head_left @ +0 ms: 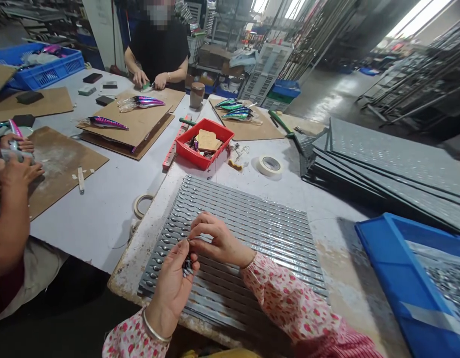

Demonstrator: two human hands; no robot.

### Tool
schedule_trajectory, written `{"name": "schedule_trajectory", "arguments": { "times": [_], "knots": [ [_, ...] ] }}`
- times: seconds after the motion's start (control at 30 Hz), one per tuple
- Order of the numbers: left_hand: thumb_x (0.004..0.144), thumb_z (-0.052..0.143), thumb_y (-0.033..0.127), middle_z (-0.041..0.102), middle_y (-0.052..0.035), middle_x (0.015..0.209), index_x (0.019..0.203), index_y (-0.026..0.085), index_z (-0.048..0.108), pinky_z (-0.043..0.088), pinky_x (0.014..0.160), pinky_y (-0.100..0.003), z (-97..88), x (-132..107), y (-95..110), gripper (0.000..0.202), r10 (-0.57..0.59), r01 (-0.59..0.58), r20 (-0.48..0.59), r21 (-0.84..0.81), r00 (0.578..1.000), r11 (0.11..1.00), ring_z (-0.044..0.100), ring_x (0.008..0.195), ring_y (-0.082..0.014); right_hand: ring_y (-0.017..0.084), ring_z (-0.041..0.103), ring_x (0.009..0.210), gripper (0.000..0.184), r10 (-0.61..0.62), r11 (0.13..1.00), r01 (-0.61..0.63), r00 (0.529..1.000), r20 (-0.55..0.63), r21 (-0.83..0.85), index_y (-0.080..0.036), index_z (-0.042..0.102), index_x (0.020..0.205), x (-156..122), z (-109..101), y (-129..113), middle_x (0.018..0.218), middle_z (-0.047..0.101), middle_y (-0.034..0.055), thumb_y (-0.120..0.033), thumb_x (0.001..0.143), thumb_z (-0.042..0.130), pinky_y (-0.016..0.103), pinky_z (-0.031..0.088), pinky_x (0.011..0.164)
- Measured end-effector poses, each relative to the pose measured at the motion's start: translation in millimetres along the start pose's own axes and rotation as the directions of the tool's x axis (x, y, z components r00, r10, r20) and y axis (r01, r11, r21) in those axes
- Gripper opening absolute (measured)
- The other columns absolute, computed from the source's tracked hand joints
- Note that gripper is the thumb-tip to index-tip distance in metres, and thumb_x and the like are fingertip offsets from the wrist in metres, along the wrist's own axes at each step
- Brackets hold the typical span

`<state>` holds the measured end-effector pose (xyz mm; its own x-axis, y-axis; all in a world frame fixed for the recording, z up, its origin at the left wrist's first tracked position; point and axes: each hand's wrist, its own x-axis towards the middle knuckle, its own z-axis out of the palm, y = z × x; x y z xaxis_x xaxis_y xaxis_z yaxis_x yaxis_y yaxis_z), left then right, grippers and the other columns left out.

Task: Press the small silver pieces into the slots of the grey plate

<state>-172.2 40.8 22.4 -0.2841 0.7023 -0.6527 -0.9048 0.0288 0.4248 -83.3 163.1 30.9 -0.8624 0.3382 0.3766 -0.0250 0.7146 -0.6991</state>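
Observation:
My left hand is curled palm up around a small clump of shiny dark metal pieces. My right hand meets it at the left thumb tip, its thumb and forefinger pinched together. Whatever lies in that pinch is too small to make out. Beneath both hands lies a grey ridged board with long parallel strips. Rows of small shiny oval pieces line its left side. At the right stands a blue bin with many small silvery pieces inside.
A red tray and a tape roll sit beyond the board. Grey panels are stacked at right. A co-worker's hands work at left; another person stands across the table. Fishing lures rest on cardboard.

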Motion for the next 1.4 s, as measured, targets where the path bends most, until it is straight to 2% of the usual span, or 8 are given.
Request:
{"name": "schedule_trajectory", "arguments": {
  "times": [0.2,0.4,0.5,0.57,0.63,0.77,1.0,1.4],
  "knots": [
    [0.057,0.080,0.021,0.056,0.0021,0.066,0.075,0.013,0.067,0.037,0.041,-0.013,-0.9,5,1,0.024,0.012,-0.012,0.045,0.008,0.999,1.000,0.047,0.054,-0.0037,0.014,0.054,0.075,0.021,0.094,0.992,-0.092,0.995,-0.026,0.091,-0.017,0.063,0.085,-3,-2,-2,0.079,0.060,0.0052,-0.036,0.086,0.054,0.028,0.044,0.068],
    [0.069,0.070,0.015,0.059,-0.0011,0.073,0.079,0.010,0.067,0.041,0.042,-0.012,1.6,9,2,0.012,-0.007,0.007,0.013,0.004,1.000,1.000,0.049,0.053,-0.0030,0.011,0.055,0.064,0.021,0.285,0.906,-0.293,0.956,0.071,0.307,-0.016,0.067,0.079,2,-2,9,0.071,0.063,0.0024,-0.036,0.081,0.061,0.023,0.043,0.059],
    [0.077,0.061,0.011,0.063,-0.0047,0.080,0.084,0.011,0.066,0.049,0.051,-0.015,8.6,9,7,0.009,0.008,-0.009,-0.060,-0.026,0.998,1.000,0.056,0.061,-0.0061,0.011,0.057,0.063,0.025,0.387,0.793,-0.389,0.916,0.105,0.469,-0.015,0.066,0.078,10,-1,26,0.069,0.065,0.0019,-0.039,0.075,0.066,0.023,0.045,0.060],
    [0.081,0.054,0.009,0.065,-0.0101,0.093,0.091,0.010,0.065,0.054,0.063,-0.021,13.4,8,10,0.015,0.004,-0.011,-0.088,-0.075,0.996,0.997,0.062,0.076,-0.0116,0.012,0.057,0.064,0.025,0.483,0.756,-0.407,0.876,-0.017,0.512,-0.014,0.065,0.077,20,-2,44,0.071,0.065,0.0021,-0.039,0.073,0.067,0.024,0.046,0.061],
    [0.082,0.050,0.007,0.064,-0.0126,0.099,0.097,0.009,0.063,0.055,0.067,-0.023,16.0,6,13,0.020,-0.023,0.014,-0.084,-0.100,0.996,0.995,0.062,0.083,-0.0137,0.012,0.057,0.064,0.021,0.564,0.798,-0.466,0.801,-0.200,0.383,-0.014,0.065,0.079,34,-5,67,0.073,0.066,0.0022,-0.034,0.074,0.064,0.024,0.046,0.063],
    [0.082,0.050,0.006,0.061,-0.0061,0.081,0.095,0.009,0.061,0.045,0.044,-0.013,14.2,4,13,0.017,-0.107,0.105,-0.015,-0.101,0.994,0.989,0.054,0.057,-0.0051,0.013,0.055,0.064,0.014,0.598,0.768,-0.640,0.707,-0.376,0.019,-0.015,0.068,0.078,57,-10,107,0.070,0.066,0.0023,-0.025,0.076,0.058,0.026,0.043,0.064],
    [0.085,0.046,0.011,0.055,-0.0033,0.072,0.087,0.010,0.057,0.037,0.038,-0.014,10.5,4,7,0.012,-0.184,0.177,-0.021,-0.188,0.983,0.966,0.045,0.049,-0.0043,0.020,0.051,0.084,0.013,0.566,0.713,-0.682,0.697,-0.440,-0.161,-0.020,0.070,0.076,63,-4,121,0.081,0.067,0.0039,-0.028,0.074,0.059,0.034,0.038,0.080],
    [0.069,0.070,0.012,0.057,-0.0037,0.084,0.079,0.010,0.065,0.038,0.044,-0.012,9.6,2,0,0.011,-0.038,0.049,0.085,-0.127,0.996,0.991,0.048,0.060,-0.0043,0.018,0.053,0.077,0.010,0.609,0.703,-0.704,0.667,-0.429,-0.099,-0.018,0.068,0.077,68,-7,114,0.075,0.065,0.0032,-0.023,0.073,0.060,0.032,0.039,0.075]
  ]
}}
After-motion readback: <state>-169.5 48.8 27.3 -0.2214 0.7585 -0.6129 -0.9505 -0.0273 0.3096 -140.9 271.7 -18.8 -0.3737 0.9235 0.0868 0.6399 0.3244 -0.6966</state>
